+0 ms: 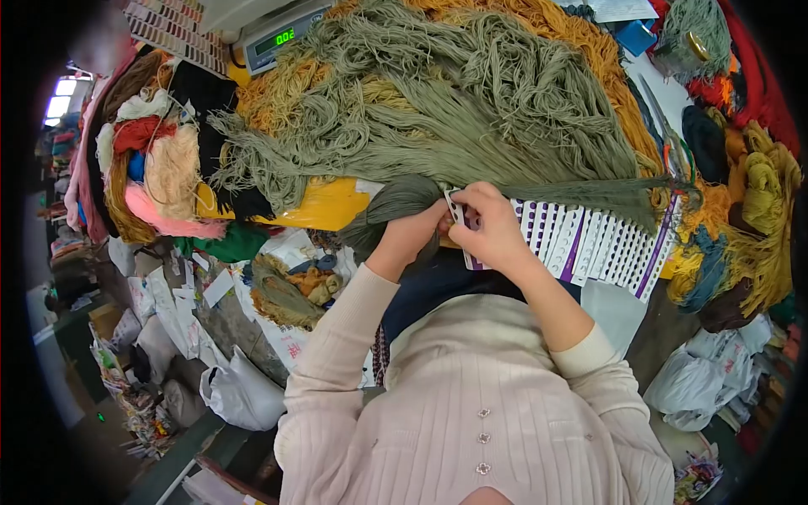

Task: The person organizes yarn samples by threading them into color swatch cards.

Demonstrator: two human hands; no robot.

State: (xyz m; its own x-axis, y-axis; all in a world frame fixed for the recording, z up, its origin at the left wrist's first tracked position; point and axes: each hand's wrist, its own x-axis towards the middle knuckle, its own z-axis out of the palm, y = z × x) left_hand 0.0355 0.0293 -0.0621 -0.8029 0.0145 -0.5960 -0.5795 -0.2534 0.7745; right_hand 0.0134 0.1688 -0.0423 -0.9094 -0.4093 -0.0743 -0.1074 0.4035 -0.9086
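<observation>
One hank [402, 199] in left hand [412, 236]

Bright centre | left-side glare, probably window [59, 107] | dark fisheye edges

Green Digits on the Readout

The digital readout [285, 37] at the worktop's far edge appears to show 0.02 in green. Red print on the white plastic bag [695, 380] at right is too small to read.

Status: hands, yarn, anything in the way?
Left hand closed on green bundle. Right hand close beside it, over card; grip unclear. Loose green strands overlap card's upper edge.
</observation>
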